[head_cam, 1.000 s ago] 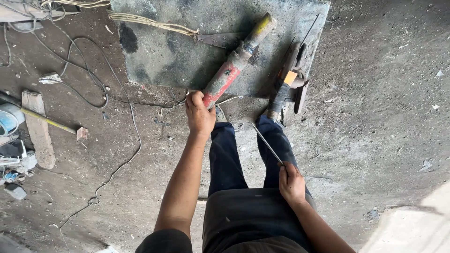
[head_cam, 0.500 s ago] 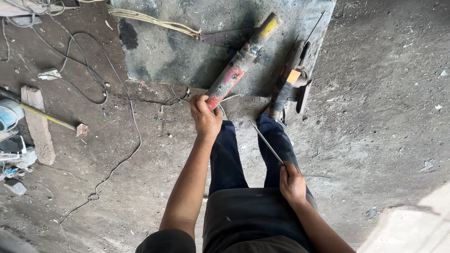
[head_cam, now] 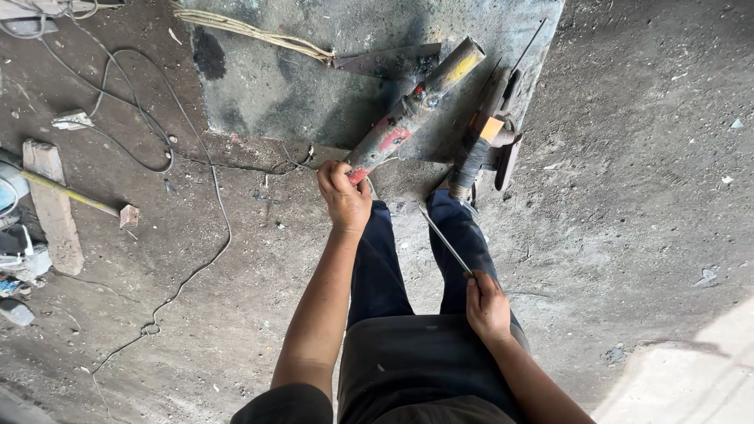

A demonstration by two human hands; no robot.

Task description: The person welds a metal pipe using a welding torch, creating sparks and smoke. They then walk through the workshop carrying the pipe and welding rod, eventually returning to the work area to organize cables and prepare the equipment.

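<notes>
A: What is nearest to the camera?

B: The person's own legs in dark trousers [head_cam: 377,267], seen from above as they stand on a dusty concrete floor [head_cam: 628,204]. The right hand [head_cam: 487,308] rests against the right thigh, its grip closed around the near end of a thin metal rod [head_cam: 446,240].

A: Where does the rod point?

B: Up and to the left, slanting away from the hand over the right leg towards the foot.

A: And the other hand?

B: The left hand [head_cam: 343,195] reaches further forward, fingers wrapped tight around the lower end of a long pipe-like tool [head_cam: 412,114]. The tool is grey with red patches and a yellow far end. It tilts away to the upper right, lying over a grey metal plate [head_cam: 283,86] on the floor.

A: Anything beside it?

B: Just right of the tool, an angle grinder [head_cam: 488,133] with an orange patch lies at the plate's edge, near the right foot.

A: And farther off?

B: A thin black cable [head_cam: 206,228] winds across the floor on the left. Beyond it lie a wooden block [head_cam: 53,208] and a yellow-handled stick [head_cam: 71,195]. A pale cord [head_cam: 251,31] runs along the top of the plate.
</notes>
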